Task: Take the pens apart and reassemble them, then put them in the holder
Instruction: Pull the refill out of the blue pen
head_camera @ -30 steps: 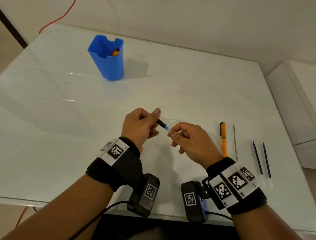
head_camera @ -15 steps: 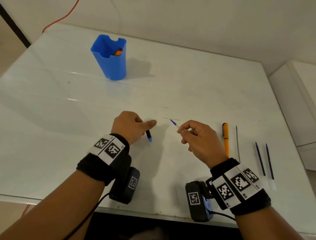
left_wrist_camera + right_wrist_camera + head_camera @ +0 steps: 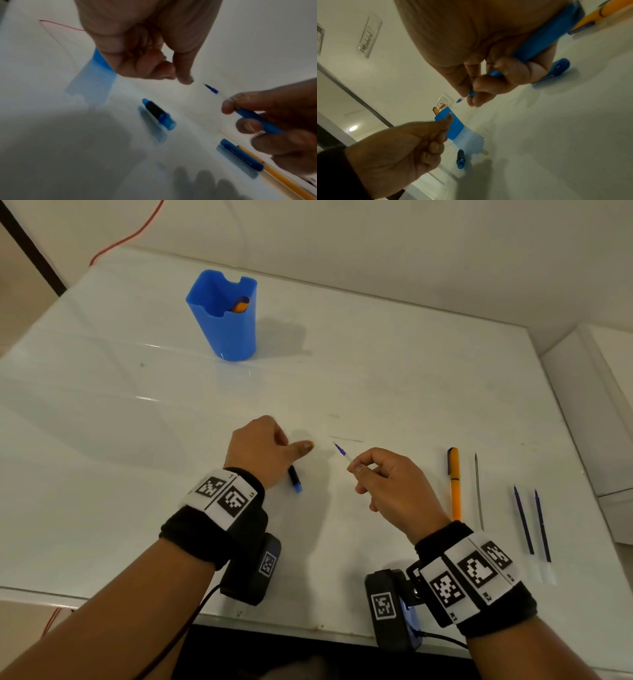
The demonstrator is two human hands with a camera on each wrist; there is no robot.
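Observation:
My right hand [image 3: 356,469] pinches a blue pen barrel [image 3: 257,119] near its front, and the bare refill tip [image 3: 340,450] sticks out toward the left. The unscrewed black and blue grip section [image 3: 294,479] lies on the white table [image 3: 376,378], just under my left hand [image 3: 274,446]. That hand hovers with its fingers curled in and its thumb out, holding nothing. The blue holder [image 3: 226,316] stands far back left with an orange pen [image 3: 241,304] inside it.
Right of my right hand lie an orange pen [image 3: 455,484], a grey refill [image 3: 478,491] and two blue refills [image 3: 523,518]. A blue cap [image 3: 241,155] lies beside the orange pen. A white cabinet [image 3: 603,405] borders the table's right edge.
The left hand pulled the grip section off the pen, moved left and laid it on the table. The right hand drew back right with the barrel, its refill now exposed.

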